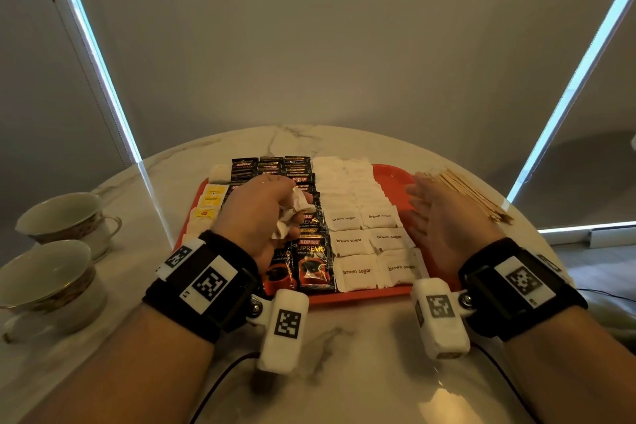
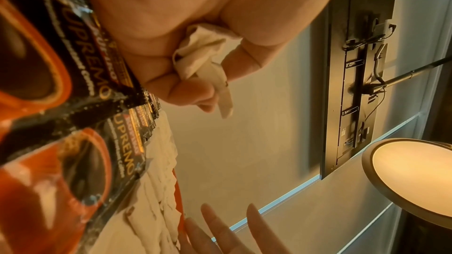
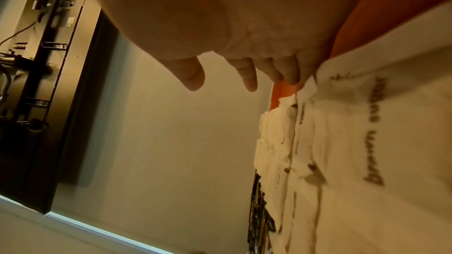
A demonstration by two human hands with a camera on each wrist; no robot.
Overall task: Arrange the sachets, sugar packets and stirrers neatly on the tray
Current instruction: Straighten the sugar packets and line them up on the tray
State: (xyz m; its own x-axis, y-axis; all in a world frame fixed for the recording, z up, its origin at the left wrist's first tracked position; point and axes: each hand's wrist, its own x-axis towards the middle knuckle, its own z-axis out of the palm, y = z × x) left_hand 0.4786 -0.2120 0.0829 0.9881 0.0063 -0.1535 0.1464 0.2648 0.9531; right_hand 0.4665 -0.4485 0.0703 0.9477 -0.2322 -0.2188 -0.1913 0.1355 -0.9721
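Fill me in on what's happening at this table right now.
A person is arranging drink supplies on an orange tray. The left hand grips a few crumpled white packets above the black coffee sachets. The right hand is open, its edge against the rows of brown sugar packets. Wooden stirrers lie beyond that hand. Two teacups sit off to the left.

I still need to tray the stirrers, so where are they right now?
In the head view the wooden stirrers lie bundled at the tray's far right edge, just beyond the open right hand.
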